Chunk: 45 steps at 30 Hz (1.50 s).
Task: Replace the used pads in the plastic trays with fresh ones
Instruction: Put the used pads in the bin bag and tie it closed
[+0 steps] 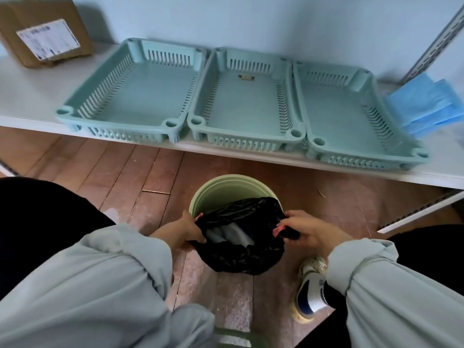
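Note:
Three pale green plastic trays sit side by side on a white shelf: the left tray (75,114), the middle tray (296,133) and the right tray (316,141). No pads lie in them. A stack of folded blue pads (426,104) rests on the shelf to the right of the trays. Below the shelf stands a green bin (221,189) lined with a black bag (238,257); pale crumpled pads (228,234) show inside the bag. My left hand (183,232) grips the bag's left edge. My right hand (308,231) pinches its right edge.
A cardboard box (45,31) with a label stands on the shelf's (25,91) far left. A metal slotted upright (437,38) rises at the right. The floor is brown wood. My shoe (311,290) is beside the bin.

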Motion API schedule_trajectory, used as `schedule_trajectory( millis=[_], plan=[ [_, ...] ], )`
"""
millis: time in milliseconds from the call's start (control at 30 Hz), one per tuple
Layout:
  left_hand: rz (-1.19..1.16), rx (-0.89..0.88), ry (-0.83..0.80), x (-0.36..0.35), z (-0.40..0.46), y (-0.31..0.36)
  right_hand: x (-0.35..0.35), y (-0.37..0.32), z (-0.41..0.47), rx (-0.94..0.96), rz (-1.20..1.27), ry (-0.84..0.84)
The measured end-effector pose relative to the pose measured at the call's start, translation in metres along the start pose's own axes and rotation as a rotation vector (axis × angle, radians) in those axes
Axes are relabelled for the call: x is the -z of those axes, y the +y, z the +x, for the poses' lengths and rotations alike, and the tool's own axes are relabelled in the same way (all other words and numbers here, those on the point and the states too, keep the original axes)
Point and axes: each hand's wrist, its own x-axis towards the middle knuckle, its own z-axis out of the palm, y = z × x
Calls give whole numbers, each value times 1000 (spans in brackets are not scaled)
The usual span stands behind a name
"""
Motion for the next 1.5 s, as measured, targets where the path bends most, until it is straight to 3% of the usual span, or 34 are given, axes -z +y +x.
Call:
schedule_trajectory(
  millis=[100,200,400,467,567,700,767,833,967,1100,1167,1233,1300,1400,1467,1500],
  plan=[
    [45,-126,276,-3,7,-2,-3,4,4,19,-128,52],
    [-89,-148,450,-5,15,-2,1,4,7,38,-228,68],
    [-301,137,327,-10,12,-17,-10,14,-12,-210,-456,-218],
    [-370,135,165,-21,1,-20,-18,19,-10,-190,-453,-237],
    [-248,98,11,-30,-10,-20,-26,15,-8,-105,-240,-230],
    [352,-124,111,-15,-6,-16,-28,-5,-9,37,57,-131],
    [318,-216,173,-11,-12,-4,-26,-13,-8,94,175,-15],
    [140,-313,301,-10,-20,12,-24,-20,-9,146,295,45],
    [8,-566,485,-12,-39,27,-27,-39,-17,257,441,-7],
    [43,-564,502,-14,-44,29,-32,-43,-24,289,450,-24],
    [72,-589,664,-13,-43,33,-33,-45,-26,326,535,-62],
    [95,-743,853,-10,-45,43,-34,-50,-30,361,567,-96],
    [186,-918,746,-6,-44,58,-37,-55,-34,379,523,-100],
    [245,-869,264,-9,-39,76,-45,-60,-39,403,511,-126],
    [129,-787,237,-11,-31,76,-48,-60,-41,412,442,-116],
    [45,-755,270,-11,-28,76,-48,-60,-41,415,296,-74]
  ],
)
